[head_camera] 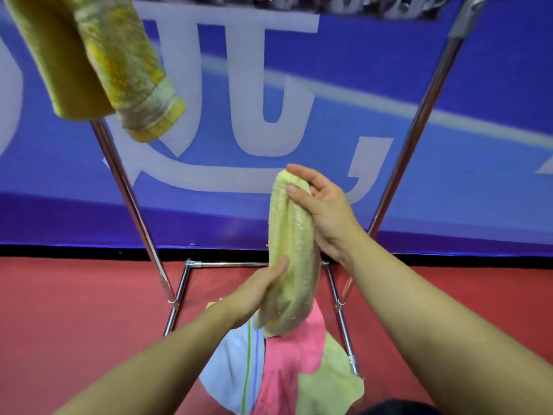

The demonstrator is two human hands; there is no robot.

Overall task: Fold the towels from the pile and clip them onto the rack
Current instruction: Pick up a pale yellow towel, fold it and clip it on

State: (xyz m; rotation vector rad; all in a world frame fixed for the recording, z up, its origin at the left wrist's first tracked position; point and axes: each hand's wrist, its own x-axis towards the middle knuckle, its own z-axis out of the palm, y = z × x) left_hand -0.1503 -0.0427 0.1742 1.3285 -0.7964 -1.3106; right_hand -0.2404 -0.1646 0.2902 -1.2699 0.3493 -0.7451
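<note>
Red flooring runs under everything I see, meeting a blue banner with large white lettering along a dark strip at its foot.

From my feed, both hands are on one pale yellow towel, folded into a long narrow bundle and held upright in the middle of the view. My right hand grips its upper end, thumb across the near face and fingers curled over the top. My left hand holds the lower part, thumb pressed along the side, fingers wrapped behind where I cannot see them. The bundle's bottom end hangs just above the pile.

That pile lies on the floor directly below my hands: a white towel with green and blue stripes on the left, a pink towel in the middle, and a light yellow towel on the right, all overlapping. They sit loose on the floor between the base rails; I see no basket or bin.

Around them stands the chrome rack. Its two uprights slant outward toward the top corners, and a low crossbar joins the floor rails just behind the held towel. Between the uprights the space above my hands is open up to the top bar, where a blurred row of clips hangs along the top edge.

At upper left, two towels already hang from the rack, touching: a mustard towel and a mottled yellow-green towel in front of it.
</note>
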